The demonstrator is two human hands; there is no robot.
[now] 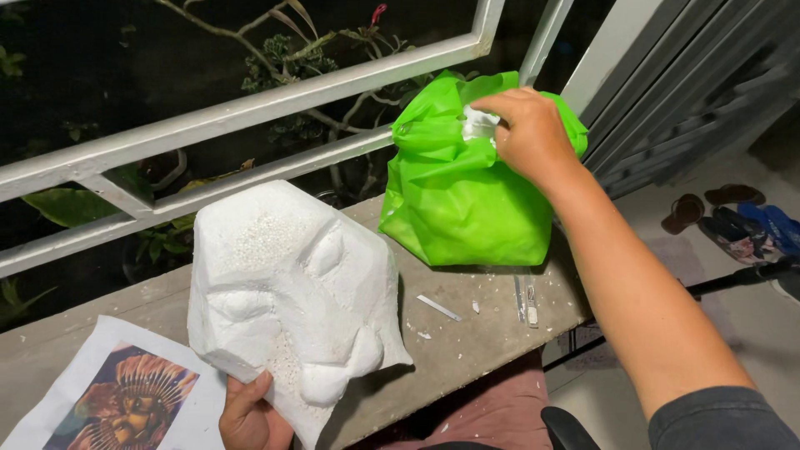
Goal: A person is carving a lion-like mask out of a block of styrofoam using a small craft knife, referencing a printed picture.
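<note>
My left hand (250, 415) grips the lower edge of a large white foam block carved into a face (287, 287), held tilted over a concrete ledge (467, 333). My right hand (527, 129) reaches out to the mouth of a bright green plastic bag (454, 204) standing on the ledge, and pinches a small white foam scrap (478, 124) at the bag's opening.
A printed colour picture of a feathered mask (125, 404) lies on the ledge at lower left. Foam crumbs and a small blade (528, 302) lie beside the bag. A white railing (250, 108) with plants behind runs along the ledge. Sandals (733, 217) sit on the floor at right.
</note>
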